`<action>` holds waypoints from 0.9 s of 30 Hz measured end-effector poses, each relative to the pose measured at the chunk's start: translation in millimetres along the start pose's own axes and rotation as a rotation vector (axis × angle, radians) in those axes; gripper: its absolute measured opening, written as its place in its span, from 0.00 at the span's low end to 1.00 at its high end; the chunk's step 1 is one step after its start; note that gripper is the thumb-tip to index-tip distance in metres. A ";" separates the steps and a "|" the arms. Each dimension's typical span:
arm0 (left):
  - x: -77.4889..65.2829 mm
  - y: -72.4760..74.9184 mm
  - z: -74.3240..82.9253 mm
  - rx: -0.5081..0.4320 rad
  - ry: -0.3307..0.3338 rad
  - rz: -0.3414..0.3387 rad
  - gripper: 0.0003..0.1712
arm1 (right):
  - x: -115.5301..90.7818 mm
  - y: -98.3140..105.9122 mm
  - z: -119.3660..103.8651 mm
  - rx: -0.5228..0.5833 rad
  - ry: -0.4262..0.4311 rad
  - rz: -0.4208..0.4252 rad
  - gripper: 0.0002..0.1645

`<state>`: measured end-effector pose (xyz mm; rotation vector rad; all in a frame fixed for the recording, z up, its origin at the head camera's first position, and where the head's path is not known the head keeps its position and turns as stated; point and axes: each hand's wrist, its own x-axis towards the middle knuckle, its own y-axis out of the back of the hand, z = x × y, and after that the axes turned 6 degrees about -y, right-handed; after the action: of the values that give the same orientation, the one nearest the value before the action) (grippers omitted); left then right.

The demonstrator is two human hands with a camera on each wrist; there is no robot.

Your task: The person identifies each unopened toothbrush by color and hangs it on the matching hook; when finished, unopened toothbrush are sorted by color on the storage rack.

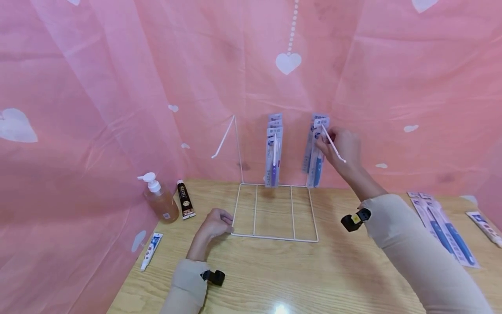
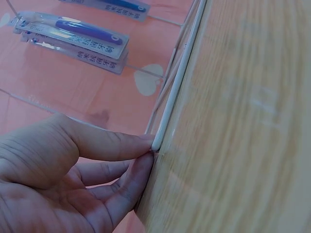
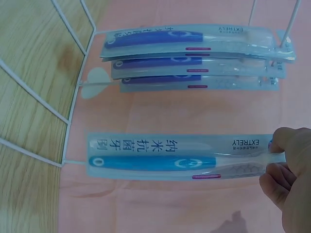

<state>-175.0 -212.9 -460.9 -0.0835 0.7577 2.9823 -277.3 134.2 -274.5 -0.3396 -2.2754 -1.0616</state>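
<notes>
A white wire rack (image 1: 274,238) stands on the table with hooks on its upright part. My left hand (image 1: 215,223) pinches the front left corner of the rack's base between thumb and fingers. At the right hook, my right hand (image 1: 343,146) pinches the upper end of a packaged blue toothbrush (image 3: 155,162). That pack hangs upright in front of another pack on the same hook. Several packaged purple toothbrushes (image 1: 273,157) hang from the middle hook. Nothing hangs on the left hook (image 1: 223,138).
On the left are a pump bottle (image 1: 161,203), a black toothpaste tube (image 1: 185,199) and a small white-and-blue tube (image 1: 151,251). Packaged blue toothbrushes (image 1: 445,229) lie at the right, near another tube (image 1: 485,228). A pink curtain (image 1: 196,87) closes off the back.
</notes>
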 end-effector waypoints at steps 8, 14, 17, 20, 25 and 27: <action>0.5 -2.2 0.7 -0.004 0.002 -0.003 0.17 | 1.9 -4.1 4.6 -0.005 -0.022 0.030 0.10; 0.1 0.1 0.8 0.000 0.001 -0.001 0.17 | -1.7 -5.6 8.0 0.006 0.003 0.053 0.14; -1.1 0.9 1.5 0.002 0.001 0.002 0.18 | -7.1 -4.6 16.2 0.030 0.016 0.006 0.17; -2.6 1.4 1.8 0.000 0.012 0.002 0.18 | -15.2 -0.5 36.7 0.028 -0.032 -0.094 0.20; -7.1 7.1 1.1 0.003 0.020 0.012 0.18 | -28.0 18.3 92.8 -0.117 -0.206 -0.240 0.31; -8.0 10.1 0.5 0.006 0.019 0.019 0.18 | -34.2 28.3 119.2 -0.166 -0.247 -0.258 0.31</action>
<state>-167.8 -221.9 -455.1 -0.1044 0.7743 3.0007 -286.4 244.0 -338.0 -0.2602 -2.5054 -1.4125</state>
